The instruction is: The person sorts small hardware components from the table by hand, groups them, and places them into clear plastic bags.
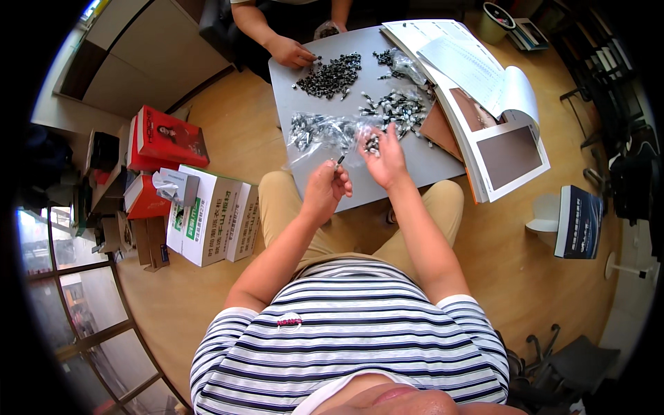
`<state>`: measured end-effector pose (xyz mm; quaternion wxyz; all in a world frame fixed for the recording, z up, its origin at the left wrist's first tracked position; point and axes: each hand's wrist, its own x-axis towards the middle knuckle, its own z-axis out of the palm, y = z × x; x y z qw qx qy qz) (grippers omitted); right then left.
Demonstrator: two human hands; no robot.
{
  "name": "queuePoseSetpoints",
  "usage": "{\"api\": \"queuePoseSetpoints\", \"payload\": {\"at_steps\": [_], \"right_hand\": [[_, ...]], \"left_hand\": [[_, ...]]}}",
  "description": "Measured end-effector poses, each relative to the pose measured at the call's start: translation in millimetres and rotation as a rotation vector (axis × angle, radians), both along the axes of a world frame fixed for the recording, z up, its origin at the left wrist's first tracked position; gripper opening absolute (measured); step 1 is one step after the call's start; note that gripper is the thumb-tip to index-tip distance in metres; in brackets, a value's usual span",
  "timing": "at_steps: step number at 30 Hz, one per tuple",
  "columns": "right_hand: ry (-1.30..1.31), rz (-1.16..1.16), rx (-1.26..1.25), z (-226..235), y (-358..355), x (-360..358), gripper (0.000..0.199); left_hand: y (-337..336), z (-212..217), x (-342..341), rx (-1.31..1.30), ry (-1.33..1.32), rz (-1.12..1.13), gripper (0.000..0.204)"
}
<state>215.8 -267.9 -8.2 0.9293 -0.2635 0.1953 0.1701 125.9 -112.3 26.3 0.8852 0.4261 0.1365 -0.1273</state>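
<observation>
My left hand (327, 189) is closed in a pinch around a small black-and-silver part (339, 161), just off the near edge of the grey table (370, 191). Palm up and cupped, my right hand (387, 163) holds several small black-and-white parts (372, 144). Beside both hands lies a clear plastic bag (319, 133) with many such parts in it. Beyond my right hand a loose pile of black-and-white parts (395, 107) is spread out. A heap of small black pieces (332, 76) sits farther back, left of centre.
Across the table another person's hand (292, 52) touches the black heap. Large open sample books (508, 155) overhang the table's right side. White boxes (207, 214) and red boxes (169, 138) stand on the floor to the left. A dark blue box (579, 223) is at right.
</observation>
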Motion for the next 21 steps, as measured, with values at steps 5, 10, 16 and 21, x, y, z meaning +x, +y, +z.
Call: {"api": "queuePoseSetpoints", "payload": {"at_steps": [5, 10, 16, 21], "right_hand": [[-0.267, 0.108, -0.297, -10, 24, 14, 0.07], [-0.323, 0.066, -0.919, -44, -35, 13, 0.057], [-0.629, -0.028, -2.261, -33, -49, 20, 0.06], [-0.66, 0.245, -2.274, -47, -33, 35, 0.061]], "left_hand": [[-8, 5, -4, -0.05, 0.034, 0.006, 0.022], [4, -2, -7, -0.071, 0.053, -0.138, 0.026], [-15, -20, -15, -0.002, 0.17, -0.276, 0.032], [-34, -25, -20, 0.092, 0.174, -0.37, 0.033]]}}
